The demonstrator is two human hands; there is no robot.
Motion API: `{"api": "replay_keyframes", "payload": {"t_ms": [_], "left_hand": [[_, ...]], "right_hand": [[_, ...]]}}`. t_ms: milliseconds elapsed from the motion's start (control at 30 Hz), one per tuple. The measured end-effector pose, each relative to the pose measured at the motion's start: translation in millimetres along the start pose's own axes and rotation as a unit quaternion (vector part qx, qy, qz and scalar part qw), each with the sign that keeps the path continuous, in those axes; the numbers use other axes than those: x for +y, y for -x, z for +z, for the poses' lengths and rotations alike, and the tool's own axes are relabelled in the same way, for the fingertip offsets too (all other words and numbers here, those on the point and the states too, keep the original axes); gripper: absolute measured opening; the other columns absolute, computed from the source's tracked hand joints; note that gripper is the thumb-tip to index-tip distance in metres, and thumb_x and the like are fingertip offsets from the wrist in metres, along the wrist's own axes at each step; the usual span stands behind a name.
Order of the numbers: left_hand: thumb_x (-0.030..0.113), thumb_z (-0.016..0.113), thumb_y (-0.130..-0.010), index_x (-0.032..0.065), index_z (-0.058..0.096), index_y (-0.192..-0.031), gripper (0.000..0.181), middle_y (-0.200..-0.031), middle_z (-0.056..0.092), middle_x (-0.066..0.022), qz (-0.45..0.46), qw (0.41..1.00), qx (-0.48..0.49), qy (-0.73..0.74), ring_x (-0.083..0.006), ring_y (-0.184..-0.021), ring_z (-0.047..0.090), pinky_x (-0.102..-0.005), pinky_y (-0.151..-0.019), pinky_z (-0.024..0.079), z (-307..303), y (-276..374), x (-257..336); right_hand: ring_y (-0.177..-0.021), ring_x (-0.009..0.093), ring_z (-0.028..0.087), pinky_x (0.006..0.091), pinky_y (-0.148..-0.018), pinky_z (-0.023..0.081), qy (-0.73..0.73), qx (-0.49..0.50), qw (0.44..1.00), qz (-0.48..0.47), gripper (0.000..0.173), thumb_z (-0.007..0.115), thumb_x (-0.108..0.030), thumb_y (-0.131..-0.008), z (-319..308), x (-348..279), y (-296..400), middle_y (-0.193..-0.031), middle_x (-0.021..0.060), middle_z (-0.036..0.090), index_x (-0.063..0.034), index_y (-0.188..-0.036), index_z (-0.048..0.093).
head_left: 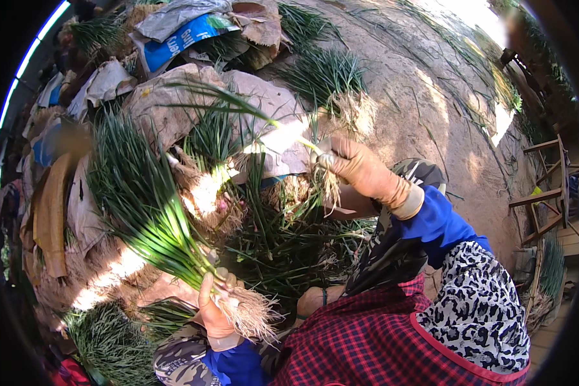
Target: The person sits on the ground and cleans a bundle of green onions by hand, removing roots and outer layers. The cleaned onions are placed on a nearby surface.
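My gloved left hand [215, 309] grips a thick bunch of scallion-like allium plants [178, 241] just above their pale, stringy roots. Their green leaves fan out to the upper left. Held out to the right, my gloved right hand [366, 171] pinches one thin stalk [305, 141] near its base; its leaves point left and its roots dangle beneath the fingers. Below and between the hands lies a dark heap of loose green leaves and stalks [280, 255]. A rooted bundle [210, 193] rests behind the left-hand bunch.
Another rooted bundle [337, 82] lies on the bare ground [415, 116]. Sacks [183, 34] and brown sheets [260, 91] cover piles at the upper left. A mass of green leaves [111, 342] sits at lower left. A wooden frame [543, 193] stands at far right.
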State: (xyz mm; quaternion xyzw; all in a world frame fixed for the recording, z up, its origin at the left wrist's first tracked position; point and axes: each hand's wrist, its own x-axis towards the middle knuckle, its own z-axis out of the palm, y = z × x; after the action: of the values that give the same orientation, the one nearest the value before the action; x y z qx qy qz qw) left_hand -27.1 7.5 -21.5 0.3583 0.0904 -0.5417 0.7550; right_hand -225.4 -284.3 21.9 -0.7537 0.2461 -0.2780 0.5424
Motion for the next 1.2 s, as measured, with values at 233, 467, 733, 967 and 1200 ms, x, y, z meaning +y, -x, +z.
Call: {"api": "replay_keyframes", "payload": {"t_ms": [233,467,733,967,1200], "left_hand": [[0.023,0.05,-0.089,0.0089,0.048,-0.104,0.021,-0.073,0.048,-0.0009,0.063,0.998,0.027,-0.004,-0.0154,-0.067,0.046,-0.0343,-0.063,0.042,17,-2,-6],[0.021,0.05,-0.087,0.0095,0.044,-0.102,0.019,-0.08,0.047,-0.0022,0.155,0.979,-0.129,0.032,-0.0186,-0.076,0.049,-0.0385,-0.065,0.045,3,8,11],[0.021,0.048,-0.088,0.0078,0.045,-0.099,0.018,-0.077,0.044,-0.0018,0.163,0.976,-0.083,0.116,-0.0179,-0.073,0.047,-0.0402,-0.064,0.047,-12,-9,58],[0.021,0.047,-0.089,0.0063,0.046,-0.098,0.017,-0.075,0.041,-0.0014,0.238,0.962,-0.056,0.122,-0.0172,-0.071,0.045,-0.0417,-0.062,0.048,-34,47,109],[0.021,0.046,-0.089,0.0047,0.046,-0.096,0.018,-0.072,0.039,-0.0011,0.184,0.946,-0.168,0.206,-0.0165,-0.069,0.044,-0.0433,-0.061,0.049,-49,26,107]], "right_hand": [[-0.05,0.002,0.035,0.019,-0.046,0.029,-0.048,0.084,0.974,0.205,0.019,0.054,-0.024,-0.091,-97,12,-5,-0.061,-0.0065,0.044,-0.0072,-0.096,0.061],[-0.05,0.004,0.042,0.0205,-0.045,0.033,-0.142,0.127,0.96,0.204,0.015,0.056,-0.019,-0.089,-119,35,-21,-0.063,-0.0032,0.049,-0.0041,-0.089,0.06],[-0.067,0.024,0.06,0.0343,-0.06,0.047,0.433,0.21,0.861,0.162,0.021,0.056,-0.022,-0.083,-243,102,-104,-0.076,0.0135,0.062,-0.0018,-0.089,0.057],[-0.086,0.035,0.061,0.0419,-0.075,0.048,0.363,0.008,0.932,0.013,0.034,0.053,-0.025,-0.084,8,55,-157,-0.092,0.0201,0.063,-0.0084,-0.114,0.054],[-0.074,0.036,0.054,0.0437,-0.064,0.042,0.352,-0.084,0.908,-0.212,0.042,0.06,-0.018,-0.075,200,10,-88,-0.081,0.0211,0.054,-0.0008,-0.112,0.051]]}}
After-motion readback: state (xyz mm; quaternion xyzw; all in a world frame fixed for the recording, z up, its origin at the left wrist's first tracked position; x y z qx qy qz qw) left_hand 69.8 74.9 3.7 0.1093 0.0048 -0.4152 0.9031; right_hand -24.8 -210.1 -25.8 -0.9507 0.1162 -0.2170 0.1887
